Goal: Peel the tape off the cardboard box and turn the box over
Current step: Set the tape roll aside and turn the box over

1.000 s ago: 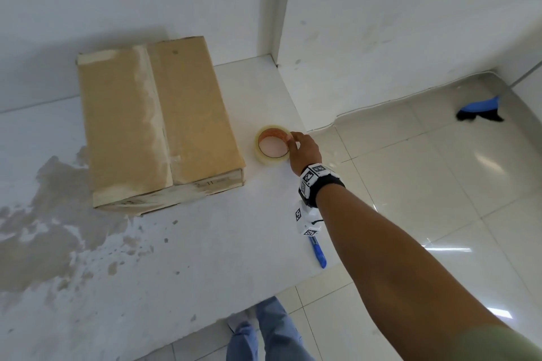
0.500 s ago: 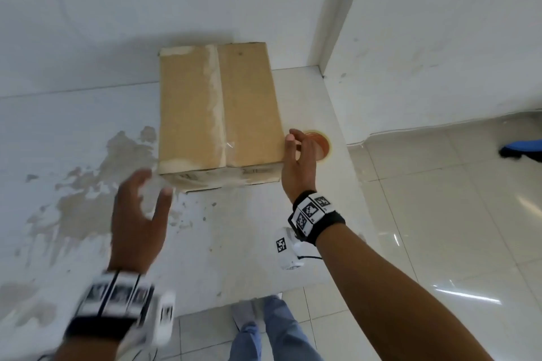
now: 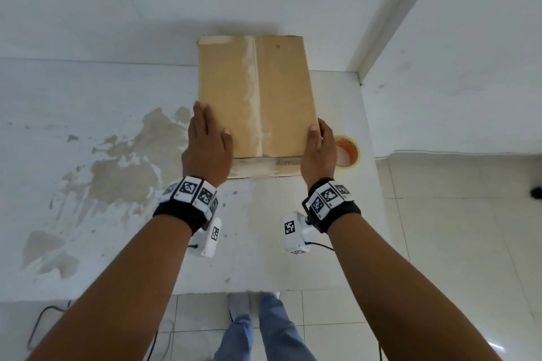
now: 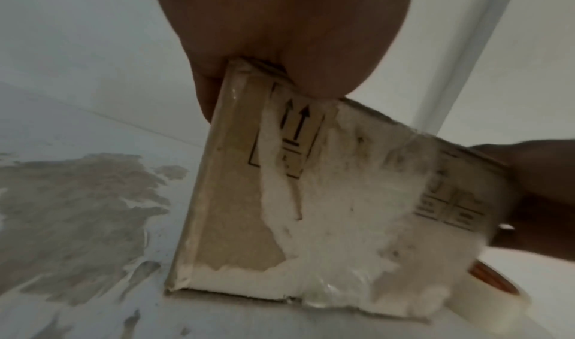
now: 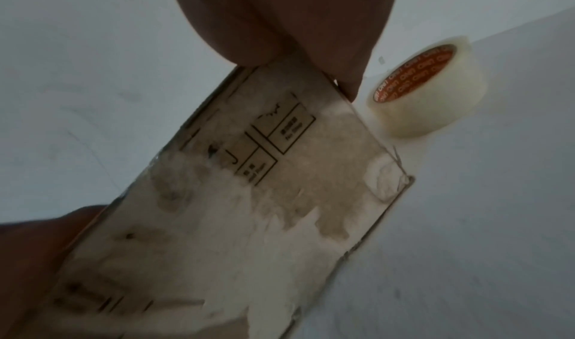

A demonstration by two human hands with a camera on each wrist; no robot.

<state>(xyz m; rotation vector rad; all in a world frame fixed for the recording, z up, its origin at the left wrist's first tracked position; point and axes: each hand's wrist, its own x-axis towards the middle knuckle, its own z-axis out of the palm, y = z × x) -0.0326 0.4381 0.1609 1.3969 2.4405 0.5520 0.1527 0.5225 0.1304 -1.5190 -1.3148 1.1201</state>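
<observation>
A flat brown cardboard box [image 3: 255, 97] lies on the white table, its far end against the wall. A whitish torn strip [image 3: 252, 91] runs along its top seam. The near end face [image 4: 326, 209] shows torn white patches and wrinkled clear tape [image 4: 320, 292]. My left hand [image 3: 208, 143] grips the near left corner, thumb on top and fingers down the side. My right hand [image 3: 318, 149] grips the near right corner the same way. In the wrist views, each palm, left [image 4: 280, 24] and right [image 5: 280, 19], sits over its corner.
A roll of clear tape [image 3: 347, 152] with an orange core lies flat just right of the box, close to my right hand. The table [image 3: 117, 155] is stained brown at the left. Its right edge drops to a tiled floor [image 3: 454, 243]. A wall corner juts out behind.
My right hand left the tape roll and went to the box's near right corner. My left hand came into view and took the near left corner.
</observation>
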